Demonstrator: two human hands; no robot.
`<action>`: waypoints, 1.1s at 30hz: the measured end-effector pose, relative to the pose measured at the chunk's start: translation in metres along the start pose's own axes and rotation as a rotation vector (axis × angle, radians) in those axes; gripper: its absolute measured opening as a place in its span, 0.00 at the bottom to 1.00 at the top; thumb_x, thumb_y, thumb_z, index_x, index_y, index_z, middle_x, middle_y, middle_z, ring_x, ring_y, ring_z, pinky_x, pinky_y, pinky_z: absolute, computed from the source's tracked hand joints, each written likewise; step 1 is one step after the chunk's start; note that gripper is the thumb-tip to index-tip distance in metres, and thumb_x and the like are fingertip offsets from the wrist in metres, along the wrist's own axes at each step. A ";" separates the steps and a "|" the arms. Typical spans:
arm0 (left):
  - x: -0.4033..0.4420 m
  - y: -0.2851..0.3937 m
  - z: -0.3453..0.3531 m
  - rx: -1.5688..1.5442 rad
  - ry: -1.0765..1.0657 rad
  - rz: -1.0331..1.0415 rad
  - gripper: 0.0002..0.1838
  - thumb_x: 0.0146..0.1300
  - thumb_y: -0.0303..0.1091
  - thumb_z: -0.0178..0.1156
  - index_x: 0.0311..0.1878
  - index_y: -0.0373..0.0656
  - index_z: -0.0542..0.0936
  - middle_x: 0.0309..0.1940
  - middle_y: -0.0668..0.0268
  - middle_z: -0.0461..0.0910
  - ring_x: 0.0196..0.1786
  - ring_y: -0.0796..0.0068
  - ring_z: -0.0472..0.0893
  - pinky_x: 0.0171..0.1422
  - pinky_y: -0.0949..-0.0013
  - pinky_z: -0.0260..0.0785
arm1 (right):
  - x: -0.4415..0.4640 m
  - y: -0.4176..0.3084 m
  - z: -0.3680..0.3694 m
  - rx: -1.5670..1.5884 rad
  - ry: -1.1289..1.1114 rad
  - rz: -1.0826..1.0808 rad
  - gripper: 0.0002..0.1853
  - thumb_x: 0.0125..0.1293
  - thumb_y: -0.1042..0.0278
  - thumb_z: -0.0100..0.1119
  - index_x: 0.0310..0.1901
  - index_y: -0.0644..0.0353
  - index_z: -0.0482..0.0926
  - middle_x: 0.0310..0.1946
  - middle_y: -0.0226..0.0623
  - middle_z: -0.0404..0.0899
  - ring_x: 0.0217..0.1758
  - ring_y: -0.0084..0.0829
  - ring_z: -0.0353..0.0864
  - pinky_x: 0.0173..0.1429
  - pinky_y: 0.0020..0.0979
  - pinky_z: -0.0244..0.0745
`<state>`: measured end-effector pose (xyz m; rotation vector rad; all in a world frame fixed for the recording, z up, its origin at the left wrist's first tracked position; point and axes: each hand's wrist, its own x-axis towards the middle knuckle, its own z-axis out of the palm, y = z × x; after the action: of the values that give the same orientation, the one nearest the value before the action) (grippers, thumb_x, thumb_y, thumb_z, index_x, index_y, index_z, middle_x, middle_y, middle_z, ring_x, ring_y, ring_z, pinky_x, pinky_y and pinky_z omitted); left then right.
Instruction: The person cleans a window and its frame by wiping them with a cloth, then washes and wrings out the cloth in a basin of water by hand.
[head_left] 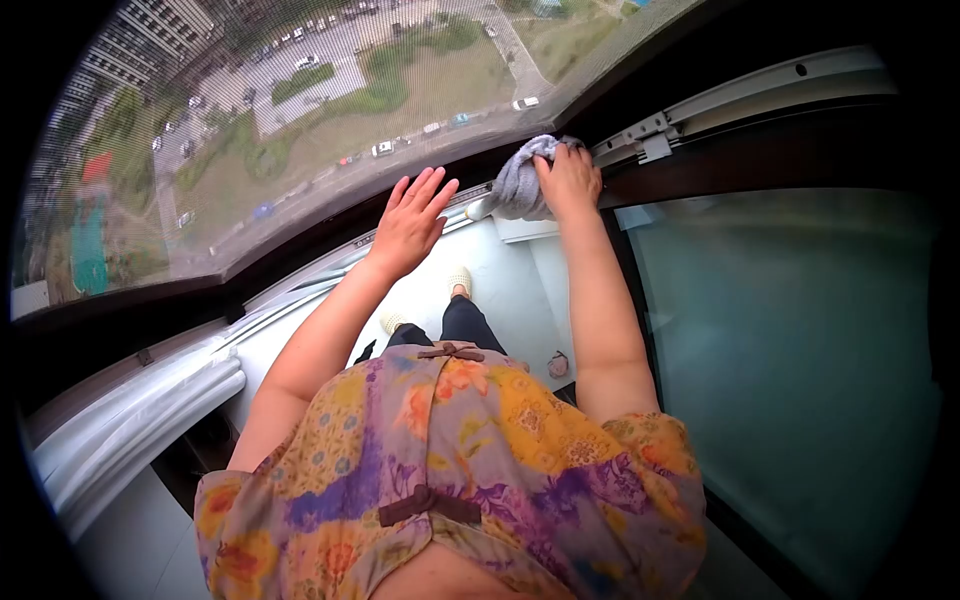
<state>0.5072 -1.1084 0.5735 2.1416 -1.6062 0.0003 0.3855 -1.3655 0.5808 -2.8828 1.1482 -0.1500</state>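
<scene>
Single head-worn cam, wide view, facing forward and steeply down. Orange-and-purple floral cloth top [545, 435] close below lens; dark-framed mesh window screen [340, 110] farther off, upper left.

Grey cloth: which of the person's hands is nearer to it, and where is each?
Right. The right hand is on the cloth; the left hand is apart, to its left.
</scene>
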 end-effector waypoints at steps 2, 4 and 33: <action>-0.001 0.000 -0.002 -0.004 0.002 0.006 0.32 0.63 0.34 0.57 0.71 0.51 0.63 0.72 0.62 0.61 0.76 0.63 0.57 0.78 0.55 0.44 | 0.003 0.005 0.010 0.102 0.090 -0.063 0.20 0.65 0.49 0.55 0.40 0.62 0.78 0.49 0.44 0.79 0.61 0.44 0.71 0.60 0.49 0.67; -0.004 0.002 -0.001 -0.025 0.009 -0.002 0.31 0.63 0.34 0.57 0.71 0.52 0.63 0.72 0.62 0.61 0.76 0.64 0.57 0.78 0.54 0.44 | 0.010 0.011 0.015 0.209 0.070 -0.072 0.19 0.65 0.51 0.55 0.39 0.62 0.77 0.47 0.45 0.79 0.58 0.46 0.72 0.61 0.50 0.67; -0.100 -0.019 -0.031 -0.143 0.313 -0.187 0.26 0.65 0.26 0.52 0.68 0.43 0.68 0.69 0.56 0.65 0.74 0.55 0.61 0.78 0.50 0.42 | -0.115 -0.218 0.038 0.710 0.154 -0.618 0.11 0.56 0.69 0.57 0.41 0.61 0.78 0.42 0.41 0.75 0.54 0.44 0.72 0.65 0.44 0.64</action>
<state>0.5015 -1.0026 0.5677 2.0546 -1.1904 0.1497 0.4553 -1.1279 0.5489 -2.4659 0.0990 -0.6479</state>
